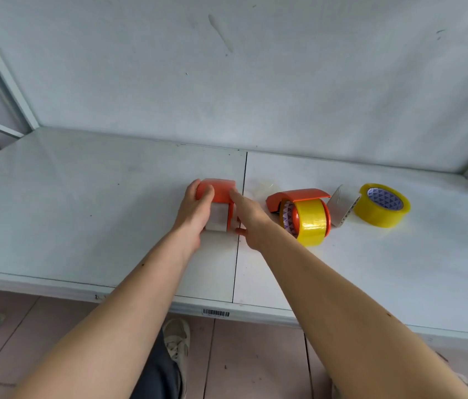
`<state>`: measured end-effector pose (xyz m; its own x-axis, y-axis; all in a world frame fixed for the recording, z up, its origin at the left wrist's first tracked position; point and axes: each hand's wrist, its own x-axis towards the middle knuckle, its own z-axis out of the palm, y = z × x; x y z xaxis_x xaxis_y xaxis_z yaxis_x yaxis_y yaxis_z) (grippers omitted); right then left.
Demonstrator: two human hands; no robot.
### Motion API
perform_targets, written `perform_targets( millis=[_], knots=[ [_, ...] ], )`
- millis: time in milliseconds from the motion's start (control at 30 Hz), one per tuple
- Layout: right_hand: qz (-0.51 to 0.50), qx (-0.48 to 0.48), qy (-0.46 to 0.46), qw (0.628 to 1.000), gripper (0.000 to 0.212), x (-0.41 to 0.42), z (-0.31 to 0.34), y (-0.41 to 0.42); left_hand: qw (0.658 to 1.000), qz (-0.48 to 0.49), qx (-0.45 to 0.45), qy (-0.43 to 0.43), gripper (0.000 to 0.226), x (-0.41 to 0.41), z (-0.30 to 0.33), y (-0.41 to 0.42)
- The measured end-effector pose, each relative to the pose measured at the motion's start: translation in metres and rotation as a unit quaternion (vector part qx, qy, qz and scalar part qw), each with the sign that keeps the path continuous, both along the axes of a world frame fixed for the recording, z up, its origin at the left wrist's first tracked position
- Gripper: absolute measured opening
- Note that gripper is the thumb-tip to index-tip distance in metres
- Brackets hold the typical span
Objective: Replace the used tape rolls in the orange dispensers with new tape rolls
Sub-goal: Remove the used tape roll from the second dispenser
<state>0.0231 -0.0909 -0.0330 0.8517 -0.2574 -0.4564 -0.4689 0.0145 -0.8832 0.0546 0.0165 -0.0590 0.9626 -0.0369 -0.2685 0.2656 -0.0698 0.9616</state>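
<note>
An orange dispenser (pixel 220 189) with a pale, nearly spent roll (pixel 217 216) in it stands at the table's middle. My left hand (pixel 195 210) grips its left side, fingers over the orange cover. My right hand (pixel 248 217) touches its right side with the fingers stretched along it. A second orange dispenser (pixel 299 197) to the right carries a full yellow tape roll (pixel 312 221). Further right lie a used whitish roll (pixel 340 205) on edge and a loose new yellow roll (pixel 381 204) lying flat.
The white table (pixel 83 211) has a seam down its middle and a wall right behind it. A metal frame post (pixel 5 82) rises at the left. The table's front edge carries a barcode label (pixel 216 313); below are floor tiles and my shoe (pixel 177 341).
</note>
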Motion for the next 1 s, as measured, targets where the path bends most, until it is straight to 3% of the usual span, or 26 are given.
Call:
perform_targets(
  millis=[200,300,333,433,533,667,733,800,867,1000],
  knots=[
    [-0.014,0.072,-0.023,0.997,0.054,-0.001,-0.016,-0.006,0.995,0.039,-0.096,-0.016,0.040,-0.009,-0.004,-0.006],
    [-0.044,0.107,-0.043,0.992,0.041,-0.007,-0.014,-0.014,0.991,0.034,-0.130,-0.028,0.031,-0.017,-0.005,-0.016],
    [-0.049,0.116,-0.052,0.991,0.044,-0.009,-0.011,-0.018,0.988,0.037,-0.144,-0.033,0.032,-0.019,-0.006,-0.018],
    [-0.060,0.122,-0.084,0.987,0.080,-0.016,-0.012,-0.024,0.969,0.043,-0.240,-0.025,0.045,-0.023,-0.004,-0.022],
    [-0.089,0.137,-0.162,0.973,0.095,-0.022,-0.013,-0.026,0.952,0.030,-0.304,-0.011,0.051,-0.027,0.000,-0.023],
    [-0.097,0.058,-0.219,0.969,0.108,-0.027,-0.016,-0.024,0.958,0.019,-0.284,0.006,0.020,-0.023,0.004,-0.020],
    [-0.089,-0.010,-0.245,0.965,0.111,-0.029,-0.021,-0.021,0.975,0.008,-0.220,-0.019,0.028,-0.019,0.004,-0.017],
    [-0.075,-0.042,-0.266,0.960,0.107,-0.030,-0.023,-0.019,0.988,-0.016,-0.149,-0.043,0.045,-0.017,0.004,-0.017],
    [-0.058,-0.040,-0.281,0.957,0.089,-0.030,-0.023,-0.017,0.993,-0.033,-0.101,-0.050,0.055,-0.015,0.001,-0.018],
    [-0.038,-0.018,-0.314,0.949,0.057,-0.032,-0.020,-0.016,0.989,-0.032,-0.131,-0.066,0.042,-0.010,-0.004,-0.019]
  ],
)
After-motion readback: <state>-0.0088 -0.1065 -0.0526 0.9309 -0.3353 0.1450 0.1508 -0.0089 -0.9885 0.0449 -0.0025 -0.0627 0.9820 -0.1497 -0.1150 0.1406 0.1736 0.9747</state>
